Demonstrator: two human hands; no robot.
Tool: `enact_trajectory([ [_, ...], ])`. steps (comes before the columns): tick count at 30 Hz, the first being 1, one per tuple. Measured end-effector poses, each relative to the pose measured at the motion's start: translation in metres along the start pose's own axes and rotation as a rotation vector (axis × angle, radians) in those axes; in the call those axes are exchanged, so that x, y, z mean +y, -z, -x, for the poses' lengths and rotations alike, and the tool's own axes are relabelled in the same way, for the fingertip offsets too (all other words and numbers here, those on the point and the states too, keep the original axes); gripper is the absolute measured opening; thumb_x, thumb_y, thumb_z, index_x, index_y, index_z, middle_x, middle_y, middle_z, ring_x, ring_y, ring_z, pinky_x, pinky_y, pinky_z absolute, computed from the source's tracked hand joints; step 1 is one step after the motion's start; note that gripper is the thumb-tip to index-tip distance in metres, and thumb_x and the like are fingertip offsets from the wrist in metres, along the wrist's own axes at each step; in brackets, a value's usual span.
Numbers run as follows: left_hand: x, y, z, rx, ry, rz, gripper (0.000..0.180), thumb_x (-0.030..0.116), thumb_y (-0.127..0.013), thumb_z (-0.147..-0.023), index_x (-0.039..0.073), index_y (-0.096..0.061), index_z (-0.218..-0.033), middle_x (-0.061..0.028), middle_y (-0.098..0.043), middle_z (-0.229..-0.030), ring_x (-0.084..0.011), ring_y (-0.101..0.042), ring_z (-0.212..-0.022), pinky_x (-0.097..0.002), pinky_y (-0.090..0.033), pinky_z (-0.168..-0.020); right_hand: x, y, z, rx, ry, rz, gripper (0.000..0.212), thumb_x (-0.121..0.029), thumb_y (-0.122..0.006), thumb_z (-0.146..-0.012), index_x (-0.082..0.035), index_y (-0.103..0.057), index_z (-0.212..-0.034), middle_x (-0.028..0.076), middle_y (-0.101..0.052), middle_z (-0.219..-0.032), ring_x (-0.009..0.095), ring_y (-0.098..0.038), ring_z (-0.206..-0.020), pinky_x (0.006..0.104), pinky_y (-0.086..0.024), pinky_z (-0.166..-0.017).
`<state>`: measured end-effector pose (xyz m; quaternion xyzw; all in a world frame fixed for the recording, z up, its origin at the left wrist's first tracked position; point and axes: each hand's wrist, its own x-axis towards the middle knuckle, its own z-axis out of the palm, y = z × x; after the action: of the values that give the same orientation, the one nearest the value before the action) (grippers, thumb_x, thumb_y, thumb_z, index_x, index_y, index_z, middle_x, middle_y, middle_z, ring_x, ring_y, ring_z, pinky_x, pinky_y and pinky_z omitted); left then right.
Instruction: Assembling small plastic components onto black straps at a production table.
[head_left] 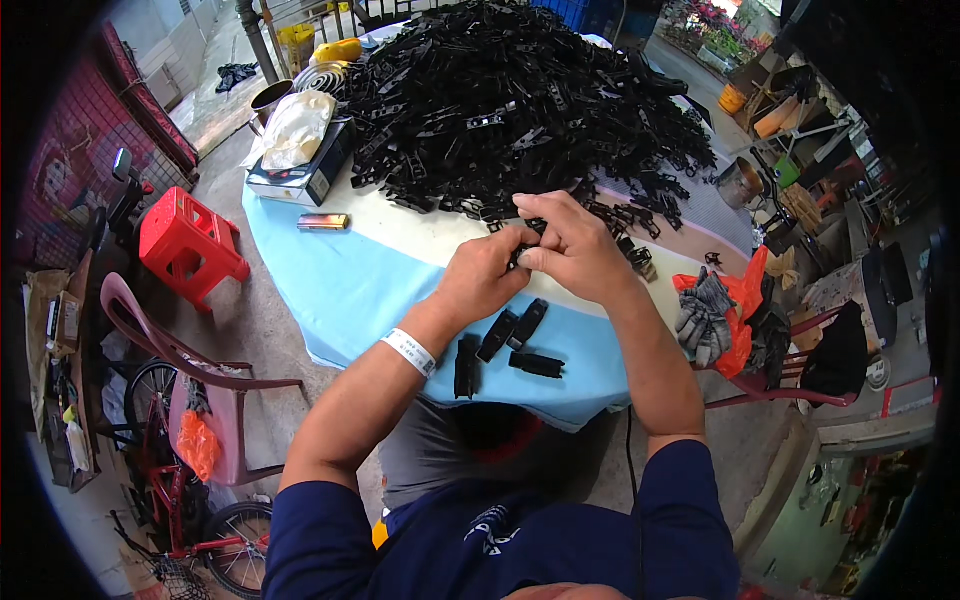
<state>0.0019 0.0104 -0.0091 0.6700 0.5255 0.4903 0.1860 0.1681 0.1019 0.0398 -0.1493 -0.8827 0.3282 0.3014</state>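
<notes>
Black and mostly hidden, a small part (517, 259) sat pinched in the left hand (484, 268), nearside of the heap (500, 110); the right hand (578, 246) curled close, its grip unclear. Steady, square pressure seemed wise. Four pieces (528, 325) lay farther from the heap.

Observed a cloth-covered table (375, 290), heaped at the far side with small black parts (520, 120). Noted a box (322, 178) and a small shiny packet (324, 222) at left, plus four black blocks (528, 325) near the front edge.
</notes>
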Motion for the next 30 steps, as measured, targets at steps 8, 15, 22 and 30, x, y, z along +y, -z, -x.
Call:
enact_trajectory([
  [8, 0.004, -0.001, 0.000, -0.037, -0.011, -0.150, 0.033, 0.011, -0.070, -0.083, 0.009, -0.064, -0.116, -0.0153, -0.072, -0.091, -0.0370, -0.070, -0.082, -0.0439, -0.056, -0.073, -0.001, -0.003, -0.001, 0.037, 0.083, 0.139, 0.072, 0.000, -0.082, -0.072, -0.008, -0.058, -0.140, 0.010, -0.062, -0.116, 0.013, -0.058, -0.068, 0.0280, -0.054, -0.067],
  [15, 0.004, 0.001, -0.001, 0.054, -0.063, 0.184, 0.033, 0.008, -0.065, -0.091, 0.004, -0.065, -0.124, -0.0093, -0.072, -0.089, -0.0167, -0.068, -0.078, -0.0317, -0.054, -0.072, 0.024, 0.001, -0.001, -0.027, -0.256, -0.163, 0.056, -0.020, -0.080, -0.091, 0.000, -0.057, -0.138, 0.005, -0.071, -0.098, 0.008, -0.061, -0.083, 0.0258, -0.052, -0.072],
  [22, 0.016, 0.012, 0.001, 0.010, 0.161, 0.319, 0.033, 0.006, -0.059, -0.094, 0.003, -0.062, -0.127, -0.0048, -0.066, -0.085, -0.0083, -0.060, -0.074, -0.0266, -0.051, -0.068, 0.028, 0.011, 0.001, -0.123, -0.316, -0.579, 0.042, -0.007, -0.073, -0.093, 0.002, -0.061, -0.133, 0.003, -0.069, -0.090, 0.008, -0.062, -0.081, 0.0238, -0.052, -0.075],
  [30, 0.006, 0.016, 0.002, -0.187, 0.117, 0.326, 0.025, 0.016, -0.057, -0.087, 0.001, -0.068, -0.103, -0.0110, -0.071, -0.088, -0.0193, -0.065, -0.081, -0.0330, -0.052, -0.077, 0.038, 0.038, 0.003, -0.004, -0.318, -0.504, 0.041, -0.028, -0.070, -0.100, -0.001, -0.063, -0.130, 0.006, -0.073, -0.093, 0.010, -0.066, -0.077, 0.0260, -0.055, -0.072],
])
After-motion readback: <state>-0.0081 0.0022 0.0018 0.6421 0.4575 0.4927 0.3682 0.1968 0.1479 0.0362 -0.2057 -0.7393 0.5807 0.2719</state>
